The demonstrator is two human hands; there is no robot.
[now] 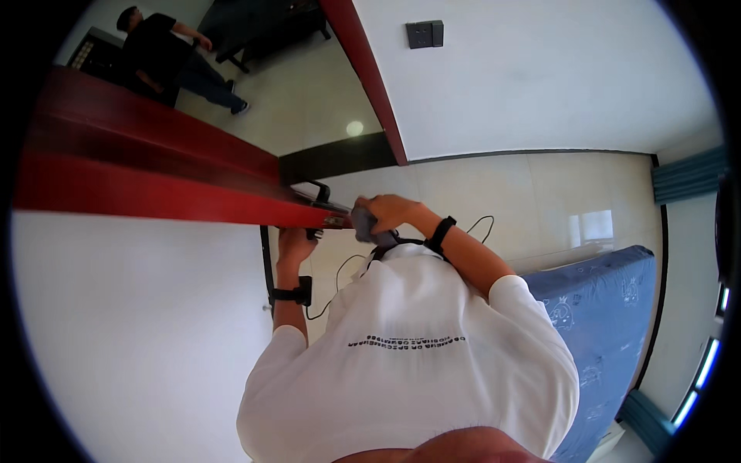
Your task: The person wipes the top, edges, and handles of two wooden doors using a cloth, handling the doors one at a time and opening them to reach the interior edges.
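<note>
A red door (177,189) stands open, its edge toward me, with a metal lock plate (334,221) in that edge. My left hand (295,247) is closed around the dark door handle (314,233) on the door's near face. Bunched in my right hand (394,211) is a grey cloth (366,224), held right beside the door edge at lock height. Another dark handle (320,190) sticks out from the door's far face. Black straps with small devices are on both my wrists.
Beyond the red door frame (363,69), a person in dark clothes (177,58) stands in the other room near a dark piece of furniture (266,31). A blue mattress (598,309) lies to my right. Thin black cables (485,224) hang near my arms. A dark switch plate (424,34) is on the wall.
</note>
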